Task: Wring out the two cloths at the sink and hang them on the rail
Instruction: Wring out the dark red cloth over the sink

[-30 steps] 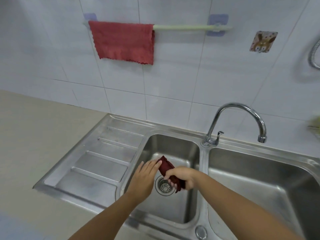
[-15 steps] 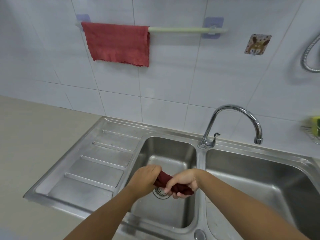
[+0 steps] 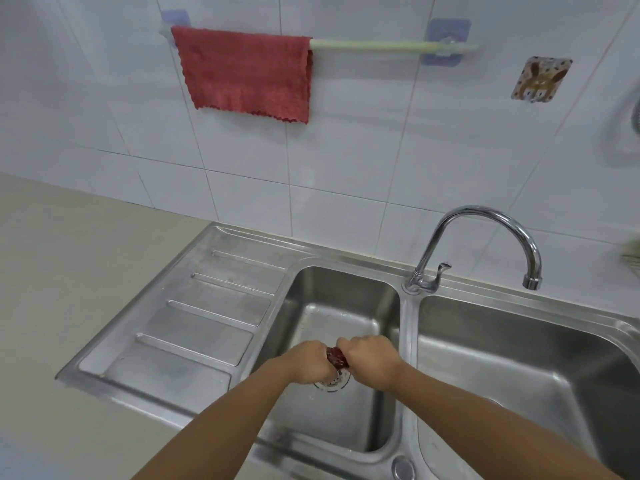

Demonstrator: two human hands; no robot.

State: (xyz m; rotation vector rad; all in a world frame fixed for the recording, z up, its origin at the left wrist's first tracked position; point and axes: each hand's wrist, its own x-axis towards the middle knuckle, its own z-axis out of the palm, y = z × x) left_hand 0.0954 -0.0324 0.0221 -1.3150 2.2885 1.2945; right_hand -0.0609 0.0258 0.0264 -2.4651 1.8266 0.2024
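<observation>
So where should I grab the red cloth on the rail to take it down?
Probably the red cloth by its top fold on the rail, coming from the front. It hangs flat and doubled there, so lifting upward frees it.

Nothing here carries readable words, numbers or brand marks. The only sign is the square wall sticker (image 3: 539,79) on the white tiles, showing a cartoon rabbit, with no lettering.

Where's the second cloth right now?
Head view: the dark red cloth is gripped between the left hand and right hand, over the drain of the left basin.
</observation>
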